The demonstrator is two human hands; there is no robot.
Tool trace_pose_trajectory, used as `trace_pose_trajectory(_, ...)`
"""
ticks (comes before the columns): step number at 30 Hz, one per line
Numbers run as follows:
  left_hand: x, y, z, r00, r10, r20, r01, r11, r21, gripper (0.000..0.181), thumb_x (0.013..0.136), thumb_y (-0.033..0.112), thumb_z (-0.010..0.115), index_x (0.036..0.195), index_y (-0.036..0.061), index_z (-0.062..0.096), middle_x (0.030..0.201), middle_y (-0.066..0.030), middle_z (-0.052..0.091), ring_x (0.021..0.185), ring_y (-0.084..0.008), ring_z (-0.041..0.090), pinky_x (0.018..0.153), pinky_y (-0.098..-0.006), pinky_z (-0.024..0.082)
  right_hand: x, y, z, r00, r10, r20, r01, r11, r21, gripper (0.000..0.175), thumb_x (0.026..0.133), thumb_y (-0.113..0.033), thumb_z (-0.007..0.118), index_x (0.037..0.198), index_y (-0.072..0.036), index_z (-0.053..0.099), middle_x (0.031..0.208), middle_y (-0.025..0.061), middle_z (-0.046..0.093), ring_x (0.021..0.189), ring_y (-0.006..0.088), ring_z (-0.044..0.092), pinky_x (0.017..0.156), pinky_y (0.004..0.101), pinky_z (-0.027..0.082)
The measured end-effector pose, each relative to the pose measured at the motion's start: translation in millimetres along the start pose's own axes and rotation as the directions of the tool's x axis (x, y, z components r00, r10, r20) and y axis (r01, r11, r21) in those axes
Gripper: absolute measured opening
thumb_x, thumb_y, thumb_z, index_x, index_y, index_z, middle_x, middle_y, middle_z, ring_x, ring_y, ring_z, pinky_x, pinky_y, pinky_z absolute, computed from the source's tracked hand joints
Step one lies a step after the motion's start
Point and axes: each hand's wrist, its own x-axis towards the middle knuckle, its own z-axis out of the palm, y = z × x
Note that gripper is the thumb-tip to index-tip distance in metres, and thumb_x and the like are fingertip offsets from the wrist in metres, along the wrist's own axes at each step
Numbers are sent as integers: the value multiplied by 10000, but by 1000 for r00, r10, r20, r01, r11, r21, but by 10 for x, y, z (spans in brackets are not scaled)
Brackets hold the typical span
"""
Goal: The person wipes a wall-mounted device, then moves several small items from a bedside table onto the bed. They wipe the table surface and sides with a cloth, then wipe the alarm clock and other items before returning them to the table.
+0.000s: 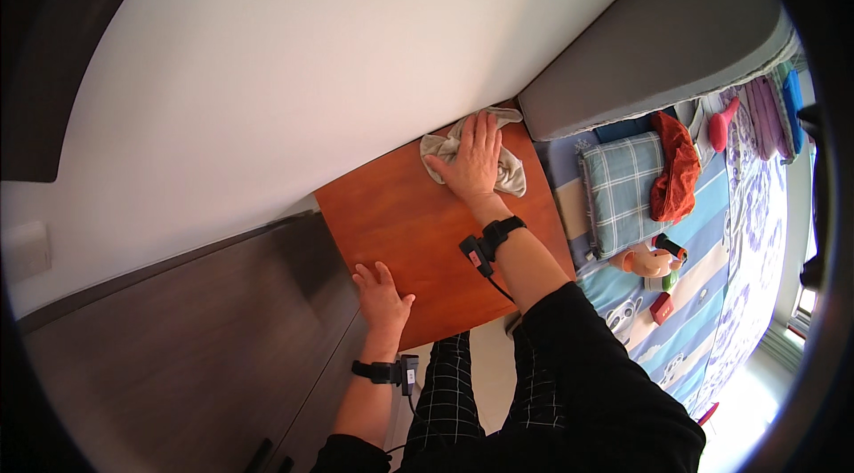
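My right hand (pixel 472 162) lies flat, palm down, on a crumpled beige cloth (pixel 510 176). The cloth rests on the far end of a reddish-brown wooden tabletop (pixel 400 213), close to the wall. My fingers are spread over it and hide its middle part. At the table's left edge is my left hand (pixel 383 299), its fingers apart and nothing in it. Each wrist wears a black strap with a small device and a cable.
A dark wood cabinet (pixel 220 333) stands left of the table. On the right, a bed with a grey headboard (pixel 640 52) holds a folded plaid quilt (pixel 624 186), an orange-red cloth (pixel 674 169), a plush toy (pixel 647 263) and a small red box (pixel 661 309). The white wall (pixel 300 59) borders the table's far edge.
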Motion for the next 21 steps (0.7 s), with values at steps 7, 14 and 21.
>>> trace_pose_trajectory(7,-10,29,15,1000,-4,-19,5,999,34,991,662,389,851,1445,19,369,1479,-351,287,1335,-480,368,1068,-409,408,-276,-500,188,997,-31,66,28,999,45,1011,759,-518,716,1446,81,278,1530,251,235,1451,394,152,1176,530,141)
trace_pose_trajectory(14,-15,30,22,999,-36,35,35,999,26,926,709,357,818,1457,45,370,1513,-335,227,1367,-482,323,1042,-390,439,-522,-978,382,994,-91,55,86,992,90,958,799,-507,688,1455,63,286,1528,225,267,1460,373,154,1183,509,145)
trace_pose_trajectory(21,-47,-87,208,994,17,-111,-22,999,-39,797,808,387,697,1471,83,375,1512,-330,252,1378,-492,312,972,-390,492,-751,-1294,593,966,-235,109,217,963,158,867,825,-439,679,1447,44,318,1510,206,304,1444,369,210,1168,502,199)
